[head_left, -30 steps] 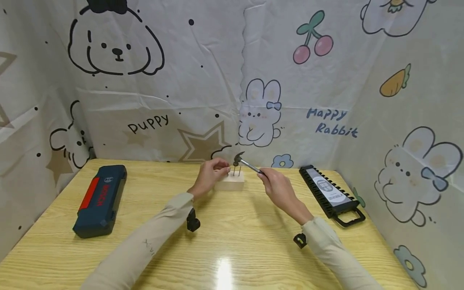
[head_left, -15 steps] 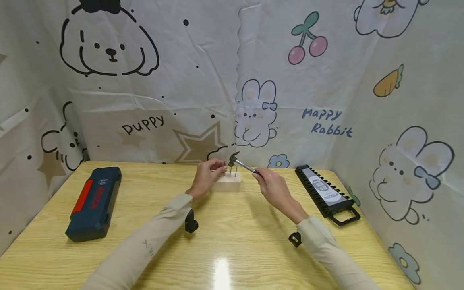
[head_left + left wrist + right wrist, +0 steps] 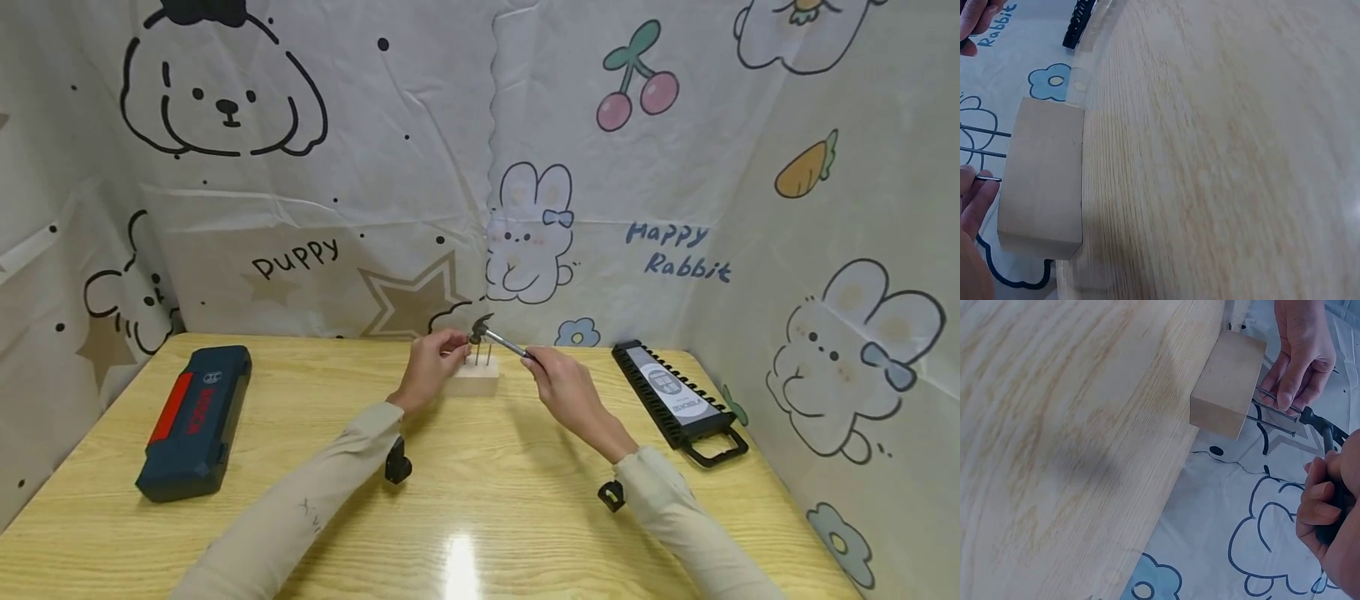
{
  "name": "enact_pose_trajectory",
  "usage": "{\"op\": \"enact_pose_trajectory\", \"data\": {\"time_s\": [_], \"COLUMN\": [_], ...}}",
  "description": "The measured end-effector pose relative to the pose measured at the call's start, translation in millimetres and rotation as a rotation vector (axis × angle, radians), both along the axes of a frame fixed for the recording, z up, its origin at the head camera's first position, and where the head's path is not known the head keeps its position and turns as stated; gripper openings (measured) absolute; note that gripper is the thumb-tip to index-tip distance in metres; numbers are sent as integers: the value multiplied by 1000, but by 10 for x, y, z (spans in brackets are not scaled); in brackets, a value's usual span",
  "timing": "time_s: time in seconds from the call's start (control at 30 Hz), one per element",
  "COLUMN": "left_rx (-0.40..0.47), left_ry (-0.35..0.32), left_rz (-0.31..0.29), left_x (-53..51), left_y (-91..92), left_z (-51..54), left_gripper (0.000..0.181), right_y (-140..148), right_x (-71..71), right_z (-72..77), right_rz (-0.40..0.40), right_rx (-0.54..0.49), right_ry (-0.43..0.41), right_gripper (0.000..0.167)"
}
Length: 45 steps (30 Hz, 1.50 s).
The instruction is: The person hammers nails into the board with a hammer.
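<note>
A pale wooden block (image 3: 474, 383) stands on the table near its back edge, with three nails sticking up from its top. Thumb and fingers of my left hand (image 3: 430, 367) pinch the leftmost nail (image 3: 989, 179) at the block's top. The other two nails (image 3: 1272, 425) stand upright beside it. In my right hand (image 3: 573, 396) is a small claw hammer (image 3: 504, 341), gripped by its dark handle. Its head (image 3: 1311, 417) is just by the tops of the nails; I cannot tell whether it touches the pinched one.
A dark blue case with a red panel (image 3: 197, 421) lies on the left of the wooden table (image 3: 337, 533). On the right is a black slotted rack with a handle (image 3: 675, 400). A printed cloth (image 3: 420, 183) hangs behind and at both sides.
The hammer head has shifted slightly left over the nails, closer to my left fingers. My left hand keeps its pinch. The head view has turned a little to the right.
</note>
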<state>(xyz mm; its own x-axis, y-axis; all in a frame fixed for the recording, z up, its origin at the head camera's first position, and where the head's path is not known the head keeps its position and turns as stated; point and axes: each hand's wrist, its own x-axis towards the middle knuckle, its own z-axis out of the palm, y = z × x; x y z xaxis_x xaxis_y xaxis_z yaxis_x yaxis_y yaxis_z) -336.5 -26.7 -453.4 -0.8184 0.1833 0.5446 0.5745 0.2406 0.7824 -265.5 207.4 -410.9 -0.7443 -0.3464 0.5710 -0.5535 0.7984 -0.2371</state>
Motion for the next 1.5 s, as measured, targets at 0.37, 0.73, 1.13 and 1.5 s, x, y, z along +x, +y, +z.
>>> {"op": "enact_pose_trajectory", "data": {"time_s": [0.37, 0.73, 1.13, 1.5], "left_rx": [178, 72, -42, -25], "left_ry": [-238, -204, -19, -35], "left_rz": [122, 58, -35, -7], "left_x": [-51, -18, -56, -31], "left_y": [15, 18, -28, -48], "left_z": [-12, 30, -2, -41], "left_gripper": [17, 25, 13, 13], "right_y": [0, 15, -18, -111], "right_x": [3, 22, 4, -53], "right_z": [-5, -12, -17, 217], "right_rz": [10, -2, -6, 22], "right_rx": [-3, 1, -8, -73], "right_ry": [21, -23, 8, 172], "right_gripper": [10, 13, 13, 13]}}
